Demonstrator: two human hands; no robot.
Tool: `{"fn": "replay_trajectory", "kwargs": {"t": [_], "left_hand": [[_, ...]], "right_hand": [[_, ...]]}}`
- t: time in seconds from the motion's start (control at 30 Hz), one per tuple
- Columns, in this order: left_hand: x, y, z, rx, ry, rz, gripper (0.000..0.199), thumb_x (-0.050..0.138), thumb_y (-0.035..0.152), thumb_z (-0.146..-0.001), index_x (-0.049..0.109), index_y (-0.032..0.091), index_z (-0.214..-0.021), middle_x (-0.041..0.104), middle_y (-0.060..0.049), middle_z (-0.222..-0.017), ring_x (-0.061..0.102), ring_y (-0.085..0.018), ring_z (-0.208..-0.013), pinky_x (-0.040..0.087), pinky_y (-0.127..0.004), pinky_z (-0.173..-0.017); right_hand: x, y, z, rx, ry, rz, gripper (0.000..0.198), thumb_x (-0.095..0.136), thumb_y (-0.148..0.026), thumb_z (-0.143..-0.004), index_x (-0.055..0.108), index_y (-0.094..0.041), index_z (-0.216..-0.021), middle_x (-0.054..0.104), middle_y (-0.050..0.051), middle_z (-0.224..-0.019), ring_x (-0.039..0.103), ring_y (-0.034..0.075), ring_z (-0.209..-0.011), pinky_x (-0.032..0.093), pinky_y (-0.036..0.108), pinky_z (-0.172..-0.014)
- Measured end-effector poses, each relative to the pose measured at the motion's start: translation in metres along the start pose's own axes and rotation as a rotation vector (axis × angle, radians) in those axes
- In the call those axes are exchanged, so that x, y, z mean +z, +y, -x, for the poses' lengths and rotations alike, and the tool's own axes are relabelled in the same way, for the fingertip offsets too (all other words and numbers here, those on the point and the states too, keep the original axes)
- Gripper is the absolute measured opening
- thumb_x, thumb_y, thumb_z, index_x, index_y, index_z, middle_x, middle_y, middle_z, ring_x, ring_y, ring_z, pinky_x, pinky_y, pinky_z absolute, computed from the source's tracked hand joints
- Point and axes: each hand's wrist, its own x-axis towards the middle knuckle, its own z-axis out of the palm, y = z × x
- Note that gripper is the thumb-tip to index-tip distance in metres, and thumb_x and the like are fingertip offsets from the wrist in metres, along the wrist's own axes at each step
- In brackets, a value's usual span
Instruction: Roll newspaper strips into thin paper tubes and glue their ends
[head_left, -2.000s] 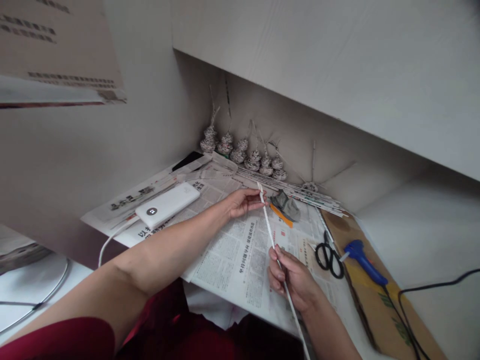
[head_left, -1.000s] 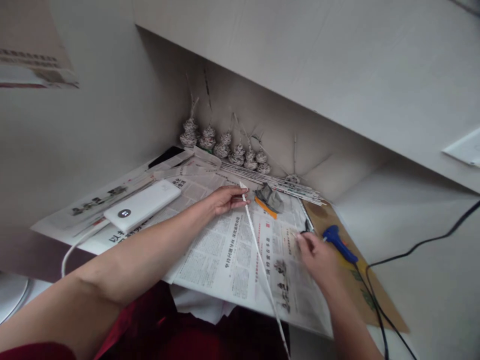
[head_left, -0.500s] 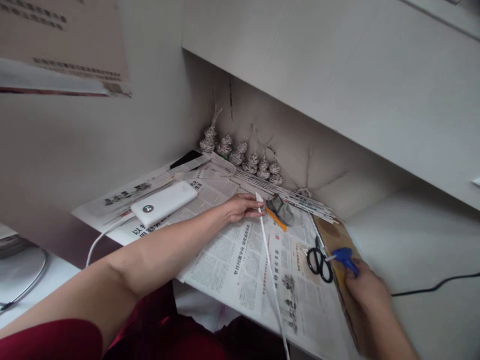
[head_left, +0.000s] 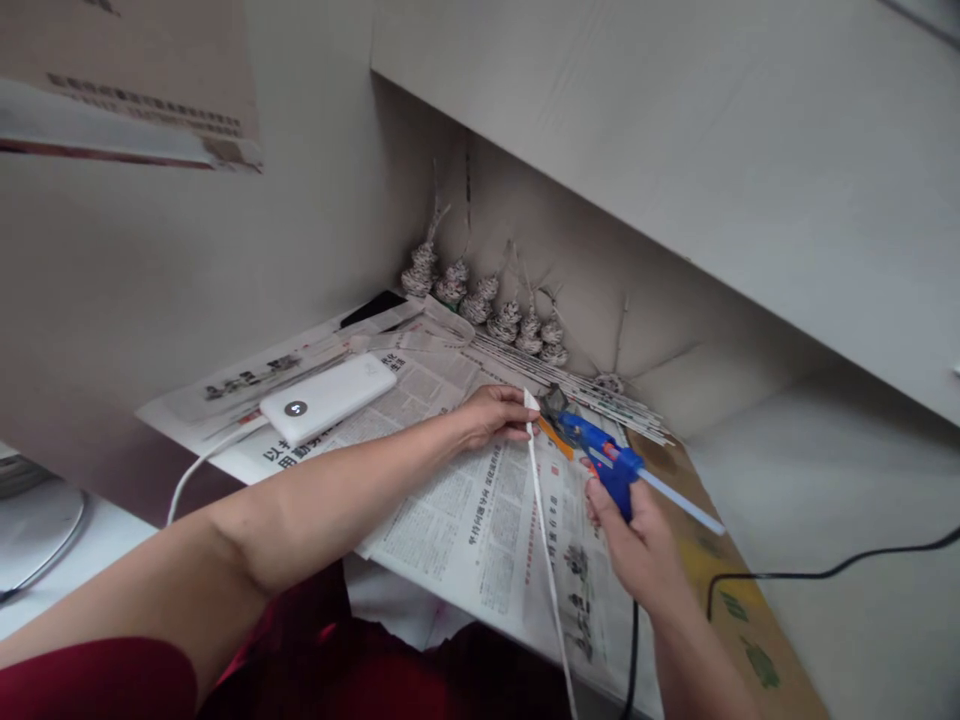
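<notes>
My left hand (head_left: pixel 499 415) pinches a long white paper strip (head_left: pixel 541 520) close to its upper end; the rest trails down over the table's front edge. A blue hot glue gun (head_left: pixel 604 455) is gripped in my right hand (head_left: pixel 634 530), its nozzle turned toward the strip's upper end. Whether the nozzle touches the paper I cannot tell. A clear glue stick (head_left: pixel 682 500) pokes out of the gun's back. Just beyond the strip lies an orange-edged object (head_left: pixel 555 438), partly hidden by the gun.
Newspaper (head_left: pixel 450 530) covers the table. A white power bank (head_left: pixel 330 398) with a cable lies left. Along the back stand several woven paper gourd shapes (head_left: pixel 506 322), with thin paper rods (head_left: pixel 577 385) before them. Cardboard (head_left: pixel 720 570) and a black cord (head_left: pixel 825 574) are at the right.
My right hand has lifted the glue gun from the right side and brought it left to the strip. The scissors seen earlier are now out of sight. My left hand stays nearly in place.
</notes>
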Motion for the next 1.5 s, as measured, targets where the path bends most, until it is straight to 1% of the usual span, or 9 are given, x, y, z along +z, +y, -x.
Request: {"fn": "replay_trajectory", "kwargs": {"t": [0.1, 0.3, 0.5, 0.73, 0.87, 1.0, 1.17, 1.33, 1.5], "left_hand": [[-0.002, -0.002, -0.003, 0.035, -0.004, 0.005, 0.029, 0.077, 0.013, -0.06, 0.066, 0.011, -0.086, 0.067, -0.007, -0.075, 0.067, -0.017, -0.064, 0.056, -0.023, -0.053], [-0.003, -0.004, -0.003, 0.072, -0.014, 0.012, 0.031, 0.079, 0.013, -0.057, 0.066, 0.011, -0.086, 0.067, -0.006, -0.075, 0.067, -0.017, -0.065, 0.056, -0.025, -0.055], [-0.002, -0.003, -0.003, 0.072, -0.064, 0.02, 0.033, 0.079, 0.011, -0.055, 0.067, 0.012, -0.086, 0.068, -0.007, -0.078, 0.066, -0.015, -0.067, 0.056, -0.024, -0.06], [-0.001, -0.001, -0.002, 0.063, -0.076, 0.015, 0.035, 0.08, 0.013, -0.055, 0.068, 0.012, -0.088, 0.068, -0.008, -0.083, 0.067, -0.017, -0.072, 0.056, -0.023, -0.061], [0.0, -0.001, -0.001, 0.077, -0.071, 0.029, 0.032, 0.08, 0.011, -0.055, 0.068, 0.011, -0.085, 0.068, -0.007, -0.079, 0.067, -0.016, -0.069, 0.056, -0.024, -0.061], [-0.001, -0.002, -0.002, 0.089, -0.083, 0.032, 0.033, 0.079, 0.011, -0.056, 0.068, 0.011, -0.087, 0.067, -0.007, -0.08, 0.066, -0.016, -0.069, 0.056, -0.024, -0.061], [-0.001, -0.003, -0.003, 0.098, -0.087, 0.046, 0.036, 0.079, 0.011, -0.056, 0.068, 0.012, -0.09, 0.067, -0.006, -0.079, 0.066, -0.015, -0.068, 0.057, -0.025, -0.061], [-0.002, -0.002, -0.002, 0.083, -0.083, 0.021, 0.036, 0.079, 0.012, -0.057, 0.068, 0.012, -0.091, 0.068, -0.007, -0.081, 0.067, -0.017, -0.072, 0.056, -0.025, -0.063], [-0.001, -0.001, -0.001, 0.061, -0.076, 0.019, 0.035, 0.078, 0.01, -0.058, 0.068, 0.013, -0.091, 0.068, -0.007, -0.082, 0.067, -0.016, -0.07, 0.056, -0.025, -0.062]], "right_hand": [[0.011, -0.01, -0.001, -0.016, -0.066, 0.055, 0.033, 0.05, -0.043, -0.085, 0.059, -0.019, -0.105, 0.066, 0.005, -0.082, 0.06, 0.02, -0.072, 0.048, 0.032, -0.068], [0.018, -0.014, -0.006, -0.034, -0.05, 0.127, 0.036, 0.049, -0.044, -0.085, 0.058, -0.019, -0.109, 0.067, 0.006, -0.091, 0.061, 0.023, -0.084, 0.047, 0.035, -0.077], [0.02, -0.011, -0.008, -0.045, -0.035, 0.141, 0.036, 0.047, -0.044, -0.086, 0.058, -0.019, -0.109, 0.067, 0.006, -0.089, 0.061, 0.023, -0.082, 0.047, 0.034, -0.075], [0.019, -0.012, -0.005, -0.148, 0.014, 0.191, 0.032, 0.047, -0.04, -0.087, 0.056, -0.02, -0.111, 0.065, 0.009, -0.101, 0.06, 0.024, -0.094, 0.046, 0.033, -0.078], [0.02, -0.01, -0.005, -0.177, 0.007, 0.238, 0.029, 0.045, -0.039, -0.088, 0.056, -0.019, -0.106, 0.065, 0.009, -0.096, 0.06, 0.025, -0.091, 0.047, 0.033, -0.073], [0.022, -0.008, -0.003, -0.173, 0.001, 0.263, 0.03, 0.044, -0.038, -0.088, 0.053, -0.02, -0.111, 0.065, 0.009, -0.096, 0.06, 0.025, -0.087, 0.047, 0.033, -0.07], [0.023, -0.011, -0.002, -0.152, -0.02, 0.271, 0.028, 0.043, -0.039, -0.089, 0.053, -0.02, -0.106, 0.064, 0.008, -0.091, 0.061, 0.023, -0.083, 0.046, 0.031, -0.067], [0.022, -0.01, -0.001, -0.152, 0.002, 0.256, 0.032, 0.042, -0.038, -0.089, 0.052, -0.02, -0.113, 0.064, 0.008, -0.093, 0.061, 0.023, -0.083, 0.046, 0.032, -0.07], [0.023, -0.011, 0.0, -0.146, -0.017, 0.244, 0.028, 0.042, -0.038, -0.089, 0.054, -0.02, -0.107, 0.064, 0.008, -0.092, 0.06, 0.024, -0.083, 0.045, 0.032, -0.069]]}}
